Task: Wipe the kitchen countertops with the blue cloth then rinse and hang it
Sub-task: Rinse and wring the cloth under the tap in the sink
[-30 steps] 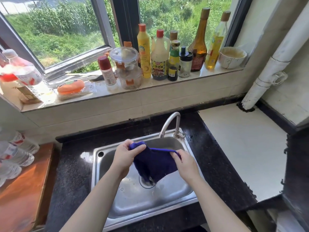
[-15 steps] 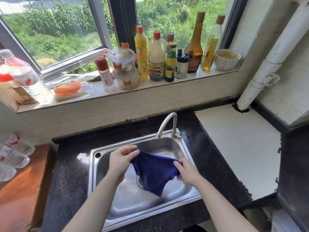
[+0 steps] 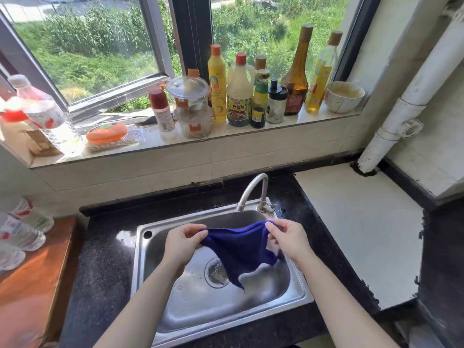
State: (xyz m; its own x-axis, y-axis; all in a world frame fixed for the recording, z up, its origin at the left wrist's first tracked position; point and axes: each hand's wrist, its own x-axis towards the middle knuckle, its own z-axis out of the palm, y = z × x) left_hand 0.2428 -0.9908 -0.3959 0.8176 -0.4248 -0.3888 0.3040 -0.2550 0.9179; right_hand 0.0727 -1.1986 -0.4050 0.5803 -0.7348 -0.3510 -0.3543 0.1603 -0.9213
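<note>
The blue cloth (image 3: 238, 249) hangs spread out above the steel sink (image 3: 300, 285), one corner dangling over the drain. My left hand (image 3: 182, 243) pinches its left top corner. My right hand (image 3: 286, 237) pinches the right top corner, close under the faucet (image 3: 251, 189). No water runs from the faucet. The black countertop (image 3: 105, 259) surrounds the sink.
A windowsill behind the sink holds several bottles and jars (image 3: 241, 91) and a white bowl (image 3: 344, 96). A white counter section (image 3: 356, 222) and a white pipe (image 3: 406, 101) stand at the right. Plastic water bottles (image 3: 20, 234) lie on a wooden surface (image 3: 32, 285) at the left.
My hands have drawn apart and stretched the cloth wider. My right hand has risen toward the faucet, and the cloth now hangs as an open sheet instead of a bunch.
</note>
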